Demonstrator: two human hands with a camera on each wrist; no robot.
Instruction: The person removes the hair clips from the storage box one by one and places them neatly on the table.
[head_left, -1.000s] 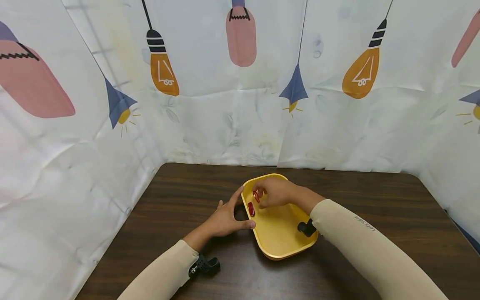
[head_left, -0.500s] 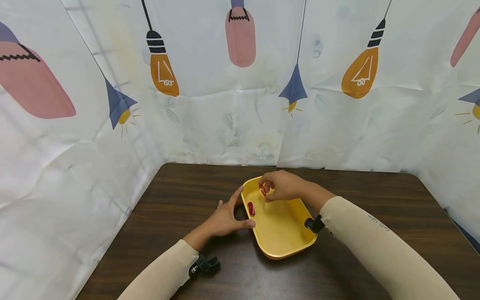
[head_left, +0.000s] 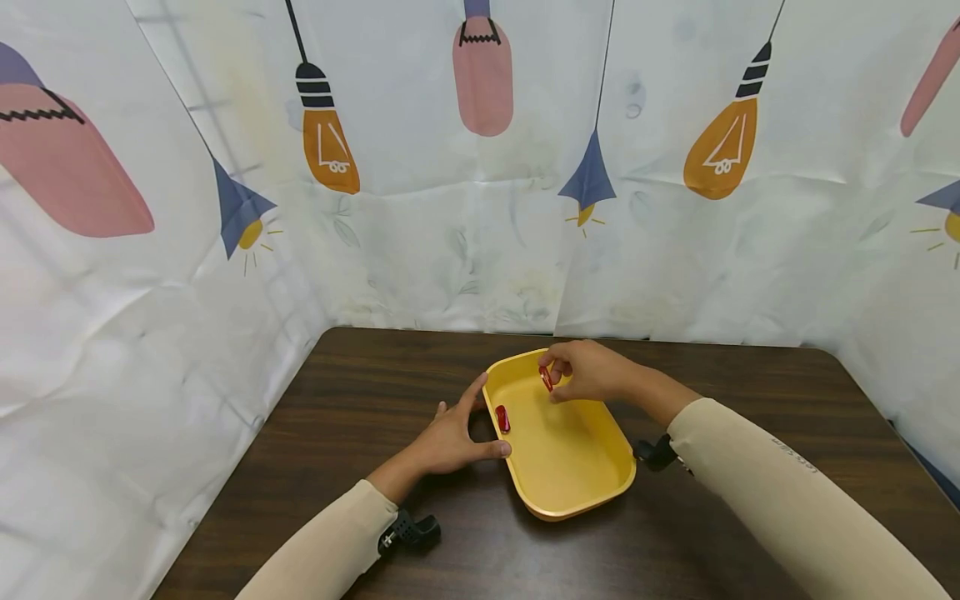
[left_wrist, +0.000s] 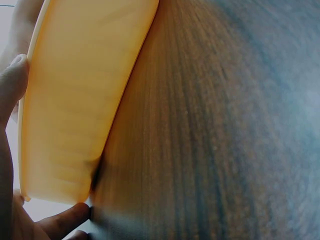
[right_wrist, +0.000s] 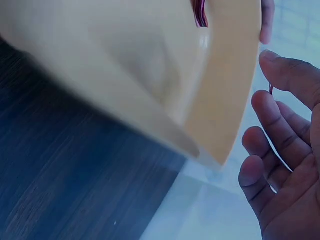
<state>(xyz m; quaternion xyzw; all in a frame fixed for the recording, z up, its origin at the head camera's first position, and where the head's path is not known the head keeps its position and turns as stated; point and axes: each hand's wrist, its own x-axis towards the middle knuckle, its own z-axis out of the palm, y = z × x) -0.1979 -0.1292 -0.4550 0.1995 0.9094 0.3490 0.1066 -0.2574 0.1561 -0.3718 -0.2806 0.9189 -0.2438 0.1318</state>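
Observation:
A yellow tray (head_left: 570, 467) lies on the dark table in the head view. Over its far part, my right hand (head_left: 588, 371) pinches a red hair clip (head_left: 546, 379) between thumb and fingers. Only a sliver of the held hair clip (right_wrist: 270, 89) shows in the right wrist view. A second red hair clip (head_left: 502, 419) lies inside the tray along its left wall. Against the tray's left side rests my left hand (head_left: 450, 437), thumb on the rim and fingers spread and fairly straight. In the left wrist view, a fingertip (left_wrist: 80, 212) is by the tray's lower corner.
The brown wood-grain table (head_left: 390, 367) stretches out around the tray. Behind it and on the left hangs a white sheet (head_left: 450, 250) printed with lamps and bulbs. A black wrist camera (head_left: 416, 531) is strapped to the left sleeve, another (head_left: 655, 452) to the right.
My right hand has moved right and slightly upward with the red hair clip, toward the tray's far right rim. The left hand, the tray and the other clip have stayed put.

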